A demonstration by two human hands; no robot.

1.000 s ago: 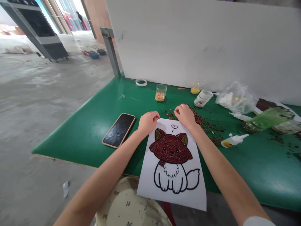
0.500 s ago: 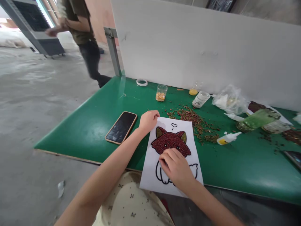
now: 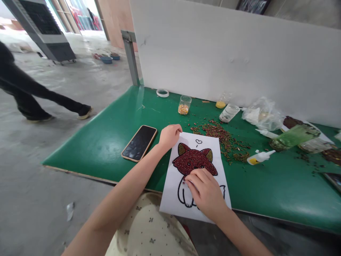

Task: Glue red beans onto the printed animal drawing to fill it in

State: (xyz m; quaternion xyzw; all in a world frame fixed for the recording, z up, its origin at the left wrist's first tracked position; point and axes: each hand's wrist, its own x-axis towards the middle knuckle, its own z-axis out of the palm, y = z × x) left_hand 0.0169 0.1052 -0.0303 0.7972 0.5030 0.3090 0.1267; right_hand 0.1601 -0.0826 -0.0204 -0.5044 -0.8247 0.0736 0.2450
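Left hand (image 3: 169, 136) curled at one fox drawing (image 3: 194, 159), right hand (image 3: 206, 192) pinched over it, any grasp unclear, one phone (image 3: 139, 143)

A white panel (image 3: 226, 53) backs the green table (image 3: 96, 142) (grey floor (image 3: 101, 81) beside).

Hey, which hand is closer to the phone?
Left. The left hand is just beside the phone; the right hand is farther away, over the animal drawing.
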